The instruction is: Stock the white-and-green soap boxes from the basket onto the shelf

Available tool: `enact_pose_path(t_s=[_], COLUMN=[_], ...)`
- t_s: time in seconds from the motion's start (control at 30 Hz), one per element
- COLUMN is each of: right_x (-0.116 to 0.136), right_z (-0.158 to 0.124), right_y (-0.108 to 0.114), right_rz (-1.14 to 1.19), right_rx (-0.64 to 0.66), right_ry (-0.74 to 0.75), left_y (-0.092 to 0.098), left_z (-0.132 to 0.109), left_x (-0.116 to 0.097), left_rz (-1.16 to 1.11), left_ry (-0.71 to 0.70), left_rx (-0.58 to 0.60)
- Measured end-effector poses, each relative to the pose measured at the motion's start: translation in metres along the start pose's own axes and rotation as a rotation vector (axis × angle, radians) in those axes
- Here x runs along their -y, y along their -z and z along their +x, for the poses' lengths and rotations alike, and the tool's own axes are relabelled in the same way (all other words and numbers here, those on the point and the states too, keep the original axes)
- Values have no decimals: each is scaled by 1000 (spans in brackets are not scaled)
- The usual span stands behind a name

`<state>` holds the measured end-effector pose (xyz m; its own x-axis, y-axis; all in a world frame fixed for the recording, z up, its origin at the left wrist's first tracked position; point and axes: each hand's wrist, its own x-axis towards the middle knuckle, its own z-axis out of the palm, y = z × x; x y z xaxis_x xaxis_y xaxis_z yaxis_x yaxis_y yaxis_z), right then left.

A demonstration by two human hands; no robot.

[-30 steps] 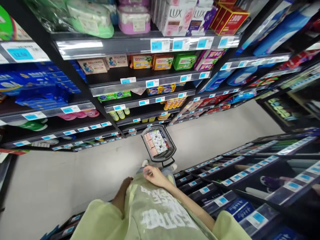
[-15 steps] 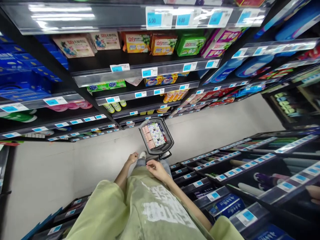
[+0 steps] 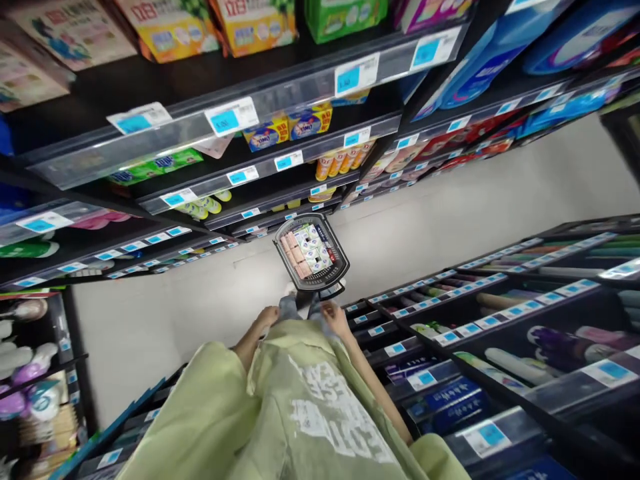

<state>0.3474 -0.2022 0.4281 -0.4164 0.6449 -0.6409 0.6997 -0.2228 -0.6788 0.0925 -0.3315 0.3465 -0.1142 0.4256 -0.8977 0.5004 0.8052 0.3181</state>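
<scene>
My left hand (image 3: pixel 269 315) hangs by my left thigh, its fingers curled in and nothing visible in them. Beside the other thigh is my right hand (image 3: pixel 335 320), slightly blurred, with bent fingers and nothing seen in its grasp. Neither hand touches the dark shopping basket (image 3: pixel 341 250), which is just beyond them, low down by my feet. Inside the basket lie pink packs (image 3: pixel 296 255) on the left and white packs with coloured print (image 3: pixel 315 247) next to them. A dark handle part (image 3: pixel 341 289) sticks out at the basket's near right corner.
Ahead, a tall shelf (image 3: pixel 170 80) holds soap boxes (image 3: pixel 255 30) and blue detergent bottles (image 3: pixel 480 73). Another shelf (image 3: pixel 500 293) with rolled goods runs close on my right. Grey floor (image 3: pixel 410 207) stretches between them. A rack of bottles (image 3: pixel 30 360) stands at the left.
The view has moved closer to the front shelf. My right hand has shifted from in front of my body out to the right thigh. The basket's contents look the same.
</scene>
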Motion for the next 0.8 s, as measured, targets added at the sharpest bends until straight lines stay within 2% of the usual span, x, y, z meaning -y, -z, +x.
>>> enact_pose_path(t_s=[0.13, 0.2, 0.27, 0.37, 0.47, 0.63, 0.8], right_x=[-60, -86, -109, -134, -151, -168, -177], right_z=[1, 1, 2, 3, 3, 3, 6], right_y=[43, 57, 61, 42, 3, -60, -85], right_rz=[-48, -62, -64, -50, -26, 1, 115], right_rx=[-69, -96, -118, -131, -136, -152, -175], right_ry=[-197, -274, -331, -387, -465, -667, -775], left_y=[8, 9, 7, 3, -3, -18, -33], left_z=[25, 40, 57, 89, 128, 204, 277], left_x=[-50, -79, -104, -127, -130, -109, -82], left_rz=[103, 149, 200, 284, 372, 530, 630], left_ry=[-28, -54, -76, -85, -75, -74, -97], left_rx=[-38, -56, -68, -74, -64, -19, -11])
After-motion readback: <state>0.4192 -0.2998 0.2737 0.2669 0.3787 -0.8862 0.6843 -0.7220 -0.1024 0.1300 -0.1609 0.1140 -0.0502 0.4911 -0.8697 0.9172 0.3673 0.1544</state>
